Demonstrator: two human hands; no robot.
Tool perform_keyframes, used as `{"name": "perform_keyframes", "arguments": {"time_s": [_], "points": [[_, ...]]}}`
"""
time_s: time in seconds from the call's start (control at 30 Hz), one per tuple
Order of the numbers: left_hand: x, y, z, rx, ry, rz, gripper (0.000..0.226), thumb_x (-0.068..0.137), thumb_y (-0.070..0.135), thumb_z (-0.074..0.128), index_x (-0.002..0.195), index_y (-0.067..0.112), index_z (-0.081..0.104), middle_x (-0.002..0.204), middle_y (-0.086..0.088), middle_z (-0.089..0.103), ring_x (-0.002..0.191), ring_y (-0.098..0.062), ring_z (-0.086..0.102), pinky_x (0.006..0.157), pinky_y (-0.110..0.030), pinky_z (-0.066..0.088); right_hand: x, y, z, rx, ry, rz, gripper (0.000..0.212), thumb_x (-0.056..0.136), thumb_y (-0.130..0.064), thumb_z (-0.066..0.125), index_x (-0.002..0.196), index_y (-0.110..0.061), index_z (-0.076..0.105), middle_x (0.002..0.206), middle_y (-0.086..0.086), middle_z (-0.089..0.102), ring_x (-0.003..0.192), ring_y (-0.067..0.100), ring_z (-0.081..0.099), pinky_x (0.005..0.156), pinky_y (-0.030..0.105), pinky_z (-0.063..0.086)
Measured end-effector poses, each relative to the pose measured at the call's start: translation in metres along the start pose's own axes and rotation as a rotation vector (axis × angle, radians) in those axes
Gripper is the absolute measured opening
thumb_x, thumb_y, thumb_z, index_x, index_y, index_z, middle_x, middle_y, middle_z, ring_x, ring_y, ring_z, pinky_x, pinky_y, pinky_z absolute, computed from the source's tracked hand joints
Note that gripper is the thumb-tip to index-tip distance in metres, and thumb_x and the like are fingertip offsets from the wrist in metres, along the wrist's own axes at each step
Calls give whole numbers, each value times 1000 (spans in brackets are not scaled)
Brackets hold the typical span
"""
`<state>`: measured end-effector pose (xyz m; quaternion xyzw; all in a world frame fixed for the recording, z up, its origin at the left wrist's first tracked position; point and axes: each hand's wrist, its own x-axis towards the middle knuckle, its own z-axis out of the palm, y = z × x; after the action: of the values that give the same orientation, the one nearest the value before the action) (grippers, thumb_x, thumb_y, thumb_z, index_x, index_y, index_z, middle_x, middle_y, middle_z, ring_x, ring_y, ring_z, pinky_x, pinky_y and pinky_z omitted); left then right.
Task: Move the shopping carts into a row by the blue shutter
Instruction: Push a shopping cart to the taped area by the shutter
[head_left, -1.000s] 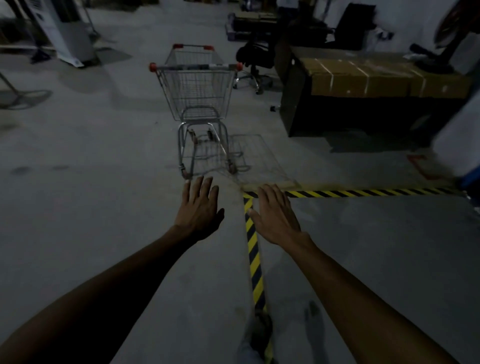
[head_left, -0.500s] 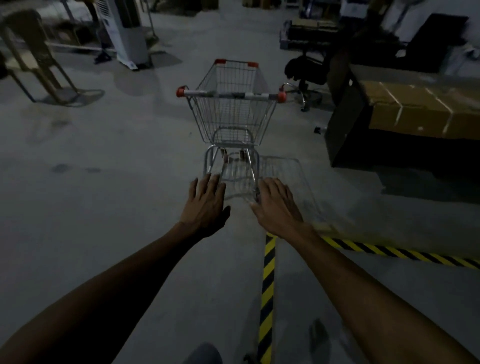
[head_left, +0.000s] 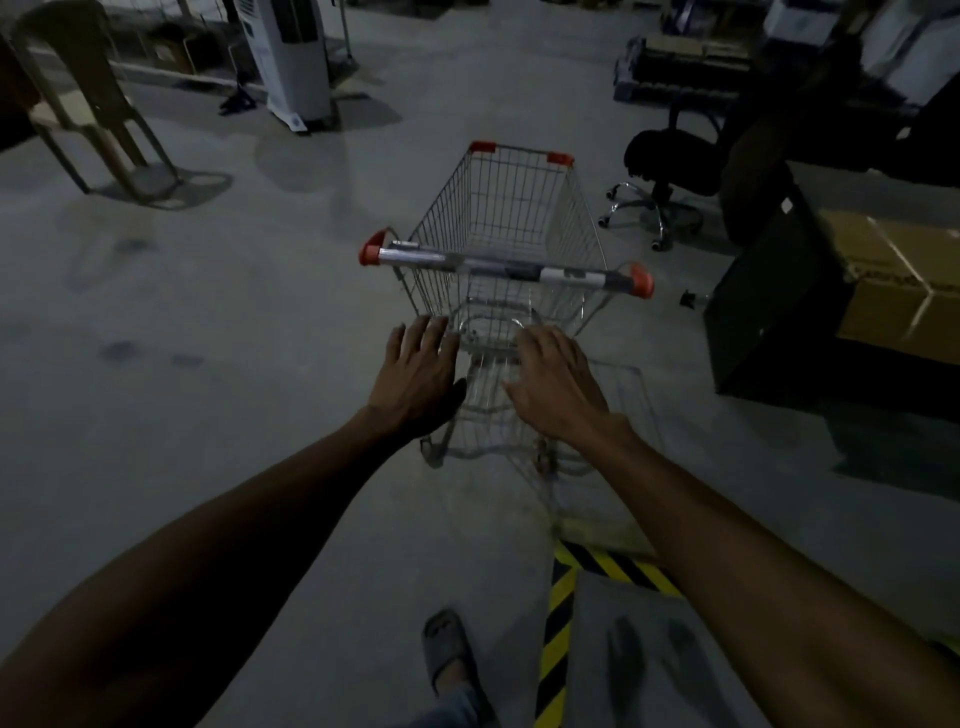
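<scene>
A wire shopping cart (head_left: 511, 223) with red corner caps stands on the concrete floor straight ahead, its silver handle bar (head_left: 506, 269) facing me. My left hand (head_left: 418, 376) and my right hand (head_left: 556, 387) are stretched out side by side, palms down, fingers straight, just short of and below the handle bar. Neither hand touches the cart. The cart's basket holds nothing. No blue shutter is in view.
A black desk with cardboard boxes (head_left: 883, 291) stands at the right, a black office chair (head_left: 670, 171) behind the cart. A tan plastic chair (head_left: 88, 104) and a white floor unit (head_left: 291, 57) stand far left. Yellow-black tape (head_left: 563, 613) runs along the floor by my foot.
I have walked closer to the cart. It now fills the middle of the view, and both outstretched hands have come near its handle bar. The floor tape has slid behind me.
</scene>
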<state>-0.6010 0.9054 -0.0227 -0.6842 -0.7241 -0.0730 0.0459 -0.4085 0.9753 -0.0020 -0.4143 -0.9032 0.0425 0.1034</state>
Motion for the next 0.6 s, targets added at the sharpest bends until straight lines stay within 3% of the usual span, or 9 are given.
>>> {"name": "perform_keyframes", "arguments": {"time_s": [0.17,0.3,0.4,0.43,0.5,0.53,0.6], "points": [[85,-31,-5,48,22,54,72,86,38,63,142,4,36,154,-20,30,143,-40,23,116,-54,21,91,23,-3,-26,28,29,73,85,-31,62,145,-2,31,149,18,34,138,35,29,115,49,24],[152,-57,8,99,4,110,76,83,43,66,142,5,36,154,-19,31,143,-39,23,117,-54,19,159,45,6,-125,78,8,70,78,-27,66,139,-3,40,138,17,45,126,36,40,108,51,31],[197,-77,21,102,-68,145,76,80,46,68,138,6,41,149,-18,38,139,-38,29,113,-54,24,201,63,12,-171,-87,62,56,81,-29,64,132,-10,49,127,14,55,116,33,48,99,46,40],[220,-87,28,90,-126,157,71,81,47,67,136,8,44,143,-16,45,134,-36,36,109,-52,31,220,71,16,-166,-159,93,47,83,-32,63,124,-12,55,120,12,60,110,32,54,93,44,45],[242,-96,28,55,-224,193,48,85,44,64,124,17,53,120,-8,61,109,-27,55,86,-43,46,230,79,19,-213,-226,100,33,84,-39,61,107,-16,63,103,9,66,93,30,63,77,38,49],[265,-103,30,30,-292,185,36,87,42,62,115,20,57,107,-4,65,91,-22,58,73,-38,47,247,88,25,-233,-200,91,31,84,-42,58,102,-18,63,97,7,67,86,29,65,71,36,47],[290,-109,25,30,-378,189,26,89,40,60,105,20,60,87,3,58,72,-17,51,61,-33,42,262,96,28,-271,-149,63,30,84,-47,54,98,-22,63,90,5,67,81,29,65,66,34,41]]}}
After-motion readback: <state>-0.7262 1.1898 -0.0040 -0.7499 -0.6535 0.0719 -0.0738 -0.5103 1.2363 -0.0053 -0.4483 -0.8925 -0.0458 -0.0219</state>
